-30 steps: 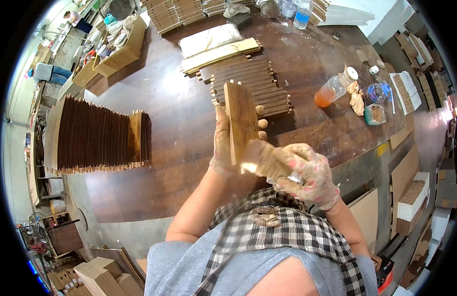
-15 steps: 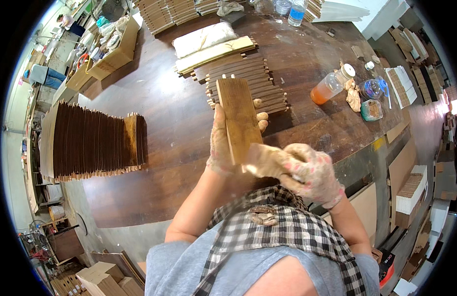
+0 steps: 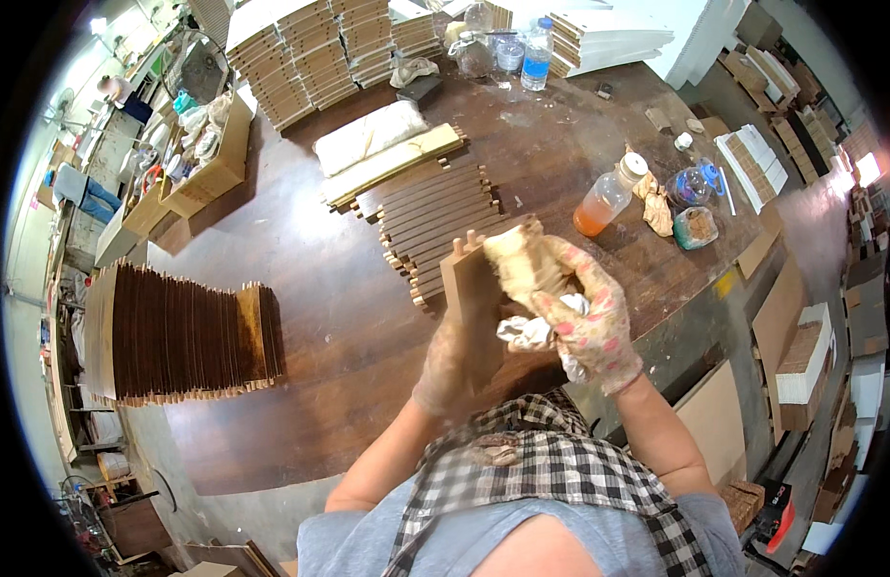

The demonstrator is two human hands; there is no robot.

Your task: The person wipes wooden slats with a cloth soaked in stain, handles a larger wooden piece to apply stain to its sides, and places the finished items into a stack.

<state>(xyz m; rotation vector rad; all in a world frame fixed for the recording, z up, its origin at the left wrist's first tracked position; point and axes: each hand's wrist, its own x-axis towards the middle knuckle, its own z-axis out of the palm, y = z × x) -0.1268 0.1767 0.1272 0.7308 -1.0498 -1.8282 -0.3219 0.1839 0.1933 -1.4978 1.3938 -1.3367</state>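
My left hand (image 3: 443, 370), in a stained glove and blurred, grips a wooden board (image 3: 472, 288) by its near part. The board is tipped onto a narrow side, with dowel pegs sticking out of its far end. A yellowish-brown stained rag (image 3: 524, 262) is bunched in my gloved right hand (image 3: 601, 325), against or just beside the board's far right side. White crumpled cloth (image 3: 527, 333) also hangs from that hand. Beyond lies a row of dark dowelled boards (image 3: 440, 216). To the left stands a long stack of dark brown boards (image 3: 175, 332), also with dowel ends.
On the table (image 3: 320, 404), a bottle of orange liquid (image 3: 608, 200), crumpled brown paper (image 3: 654, 207) and jars (image 3: 696, 228) stand at right. Stacked pale boards (image 3: 300, 62), a white wrapped bundle (image 3: 370, 137) and a water bottle (image 3: 536, 60) are farther back. A cardboard box (image 3: 209, 183) sits far left.
The board has turned from its broad face to a narrow side. My right hand with the rag has moved from the near end up to the far end. The view has shifted slightly.
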